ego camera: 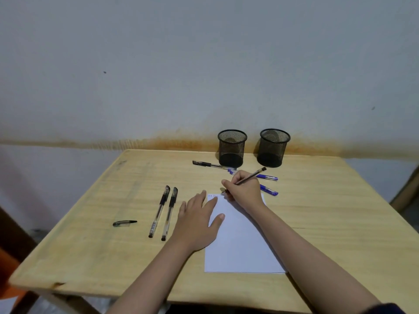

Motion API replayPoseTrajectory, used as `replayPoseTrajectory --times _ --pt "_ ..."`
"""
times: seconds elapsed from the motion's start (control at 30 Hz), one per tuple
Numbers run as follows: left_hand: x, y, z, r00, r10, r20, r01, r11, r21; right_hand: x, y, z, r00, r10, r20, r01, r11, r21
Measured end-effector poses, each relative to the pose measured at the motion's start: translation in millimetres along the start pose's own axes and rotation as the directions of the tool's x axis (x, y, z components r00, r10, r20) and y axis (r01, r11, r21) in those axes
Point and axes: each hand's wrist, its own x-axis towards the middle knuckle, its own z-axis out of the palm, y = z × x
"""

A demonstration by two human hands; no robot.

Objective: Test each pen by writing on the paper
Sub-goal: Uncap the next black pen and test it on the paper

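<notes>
A white sheet of paper (240,241) lies on the wooden table (95,223), with a few small written marks at its top left corner. My right hand (246,189) grips an uncapped black pen (250,176), its tip touching the paper's top edge. My left hand (197,220) rests flat, fingers spread, on the paper's left side. Two capped black pens (164,211) lie side by side to the left. A loose black pen cap (124,223) sits further left. Another black pen (207,164) and two blue pens (268,190) lie behind my right hand.
Two black mesh pen cups (232,148) (273,148) stand at the table's back edge against the grey wall. Something orange (9,291) shows at the lower left, below the table's corner.
</notes>
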Motion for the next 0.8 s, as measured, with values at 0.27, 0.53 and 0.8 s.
replayPoseTrajectory --times 0.27,0.53,0.8 --pt "-0.6 0.3 0.5 1.000 -0.005 0.007 0.005 1.000 -0.029 5.2 0.5 6.1 0.999 -0.001 -0.054 -0.003 0.998 -0.067" --pt "0.5 -0.5 2.5 1.000 0.007 -0.022 -0.008 0.999 -0.048 3.1 3.2 7.0 0.999 -0.049 -0.003 0.048 0.993 -0.104" --pt "0.9 -0.9 3.0 1.000 0.002 -0.027 -0.003 0.999 -0.034 3.5 3.0 8.4 0.999 -0.030 -0.014 0.028 0.993 -0.114"
